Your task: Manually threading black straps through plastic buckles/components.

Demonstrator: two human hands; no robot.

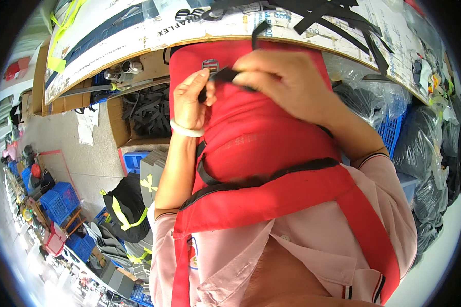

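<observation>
Over the red apron [266, 148] on my lap, my left hand [191, 100] pinches a small dark ladder-type strap buckle [210, 65] between thumb and fingers. Close beside it, my right hand [287, 77] grips a black webbing strap [225, 75], whose near end meets the buckle. Whether the strap is threaded through the buckle's slots I cannot tell. A further black length [259, 35] rises above the right hand toward the table edge. My right fingers are somewhat blurred by motion.
The white worktable [215, 31] ahead carries several black straps [322, 20] on its right. Below its left side sits a cardboard box [119, 123] of dark pieces. Plastic-wrapped bundles [420, 143] and a blue crate [393, 130] stand at right; a black bag [128, 207] lies left.
</observation>
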